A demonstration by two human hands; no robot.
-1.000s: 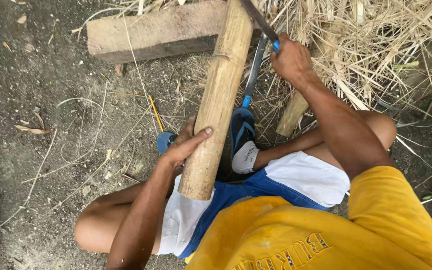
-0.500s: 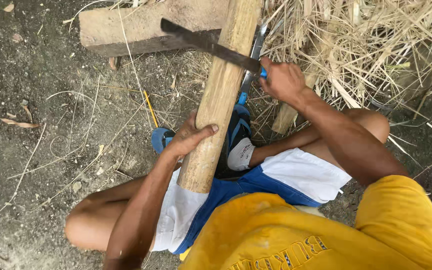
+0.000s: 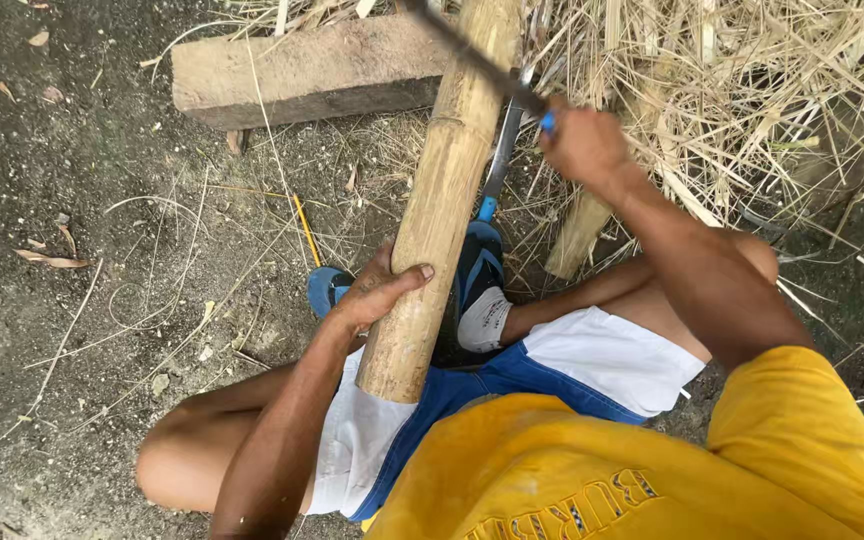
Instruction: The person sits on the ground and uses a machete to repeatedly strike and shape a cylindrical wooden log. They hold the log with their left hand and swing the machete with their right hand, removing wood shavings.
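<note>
The bamboo pole (image 3: 439, 200) lies lengthwise between my two hands, its near cut end resting on my lap over the white-and-blue shorts (image 3: 592, 360) and its far end propped up on the wooden block (image 3: 302, 70) beyond my left hand. My left hand (image 3: 377, 290) is wrapped around the pole's lower part, thumb laid across the top, gripping it firmly. My right hand (image 3: 584, 143) is clenched around the blue handle of a long dark knife (image 3: 472, 55), whose blade runs away from that hand, up and across the pole near its far end; I cannot tell whether the edge touches the bamboo. Just below my right hand, beside the pole, a second blade with a blue handle (image 3: 500, 165) lies on the ground, partly hidden by the pole. Below my left hand a blue sandal (image 3: 330, 288) shows at the pole's edge. A shorter piece of bamboo (image 3: 577, 235) lies under my right forearm, which blocks my view of its upper end. To the outside of my right hand, a heap of dry straw and splinters (image 3: 752, 90) covers the ground. To the outside of my left hand is bare dirt (image 3: 72, 330) with scattered leaves and thin strands.
</note>
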